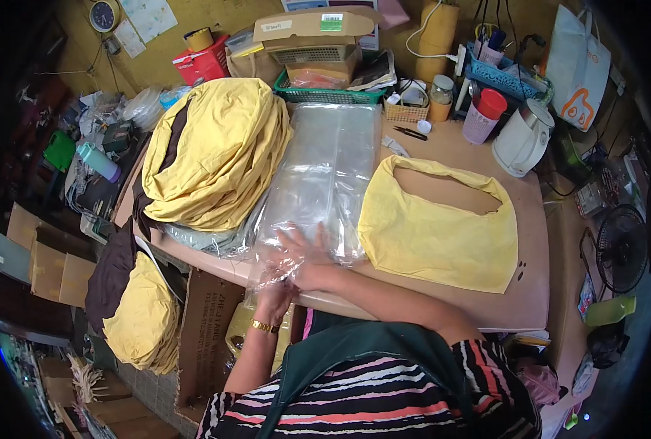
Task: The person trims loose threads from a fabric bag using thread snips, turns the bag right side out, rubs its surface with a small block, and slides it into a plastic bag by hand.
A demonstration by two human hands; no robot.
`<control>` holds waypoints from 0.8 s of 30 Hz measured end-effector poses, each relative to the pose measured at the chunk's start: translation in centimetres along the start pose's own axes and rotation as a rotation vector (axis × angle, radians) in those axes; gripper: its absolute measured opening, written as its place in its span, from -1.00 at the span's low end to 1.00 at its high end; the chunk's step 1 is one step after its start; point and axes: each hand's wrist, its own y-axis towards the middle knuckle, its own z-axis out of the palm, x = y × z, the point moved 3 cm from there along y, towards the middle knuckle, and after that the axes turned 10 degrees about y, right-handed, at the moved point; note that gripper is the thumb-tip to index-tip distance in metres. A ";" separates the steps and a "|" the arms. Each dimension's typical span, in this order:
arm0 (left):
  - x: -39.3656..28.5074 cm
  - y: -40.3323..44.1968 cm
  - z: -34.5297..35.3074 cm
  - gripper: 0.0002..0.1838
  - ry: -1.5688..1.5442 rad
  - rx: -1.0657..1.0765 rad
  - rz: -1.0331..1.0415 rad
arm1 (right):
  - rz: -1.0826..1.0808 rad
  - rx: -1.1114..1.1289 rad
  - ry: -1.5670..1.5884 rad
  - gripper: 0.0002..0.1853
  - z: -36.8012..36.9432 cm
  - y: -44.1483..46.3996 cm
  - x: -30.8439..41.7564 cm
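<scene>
Clear plastic bags [314, 164] lie in a stack at the middle of the table. My right hand [303, 252] rests on the near end of the plastic with its fingers spread. My left hand [274, 289] is at the table's front edge, at the crumpled end of the plastic; its fingers are largely hidden by the film. To the right, a yellow cloth bag [442, 238] with an open handle loop lies flat. At the left stands a tall pile of folded yellow cloth bags [219, 157] with some dark brown cloth.
A black snipping tool [411, 133], a pink cup [479, 123], a white kettle [523, 139] and a green basket [325, 95] stand or lie along the back. More yellow and brown cloth [143, 307] hangs at the lower left beside a cardboard box [205, 344]. A fan [621, 245] is at right.
</scene>
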 end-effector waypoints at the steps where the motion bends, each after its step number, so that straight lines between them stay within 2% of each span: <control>1: -0.2 -1.0 0.9 -0.60 0.130 0.040 -0.103 | 0.091 0.125 -0.107 -0.49 -1.0 -0.7 -0.2; 2: -0.1 -1.7 1.3 -0.60 0.262 0.081 -0.210 | 0.184 0.249 -0.211 -0.47 -1.8 -1.3 -0.5; 3: 0.2 -2.1 1.0 -0.62 0.394 0.230 -0.059 | 0.212 0.222 -0.159 -0.43 -2.6 -1.5 -0.7; 4: -0.1 -2.6 0.7 -0.62 0.395 0.236 -0.063 | 0.219 0.218 -0.159 -0.43 -3.0 -1.4 -0.8; 6: -2.2 -4.2 1.7 -0.65 1.045 0.311 0.192 | 0.247 0.305 -0.225 -0.45 -3.5 -0.7 -1.3; 7: -4.6 -6.4 3.3 -0.70 1.073 0.264 0.247 | 0.252 0.259 -0.168 -0.48 -2.8 0.0 -2.4; 8: -7.2 -8.1 4.3 -0.73 1.280 0.262 0.374 | 0.256 0.256 -0.169 -0.48 -3.3 0.3 -2.0; 10: -10.4 -10.6 3.7 -0.73 1.121 0.246 0.371 | 0.328 0.354 -0.156 -0.51 -4.6 1.0 -1.1; 11: -13.2 -13.0 4.5 -0.72 1.100 0.164 0.372 | 0.308 0.359 -0.119 -0.45 -4.6 1.2 -1.0; 12: -14.4 -14.8 3.8 -0.73 0.811 0.047 0.481 | 0.308 0.355 -0.120 -0.45 -4.6 1.5 -1.0; 13: -16.4 -16.8 2.4 -0.73 0.730 -0.054 0.634 | 0.324 0.353 -0.092 -0.41 -4.5 1.9 -1.1; 14: -18.8 -18.6 -1.1 -0.72 0.937 0.000 1.001 | 0.341 0.351 -0.063 -0.36 -4.3 2.2 -1.1; 15: -20.4 -20.2 -3.5 -0.73 0.918 -0.159 1.166 | 0.340 0.344 -0.061 -0.36 -4.3 2.4 -1.1; 17: -23.3 -21.8 -8.0 -0.74 0.868 -0.649 1.262 | 0.359 0.306 -0.038 -0.30 -3.9 2.5 -1.2; 18: -24.6 -21.8 -10.5 -0.74 0.879 -0.868 1.254 | 0.321 0.236 -0.112 -0.41 -2.6 2.4 -1.7; 20: -26.0 -21.3 -13.3 -0.74 0.936 -1.192 1.223 | 0.121 0.470 0.068 -0.50 0.6 2.5 -2.1; 21: -26.5 -21.2 -13.0 -0.73 0.974 -1.298 1.259 | -0.055 0.766 0.326 -0.49 0.3 1.6 -0.1; 23: -26.7 -20.7 -10.3 -0.72 1.024 -1.364 1.455 | -0.314 0.711 0.234 -0.45 -3.5 -3.5 5.0; 24: -26.4 -20.1 -7.9 -0.71 1.038 -1.276 1.606 | -0.306 0.705 0.229 -0.45 -6.1 -5.4 6.6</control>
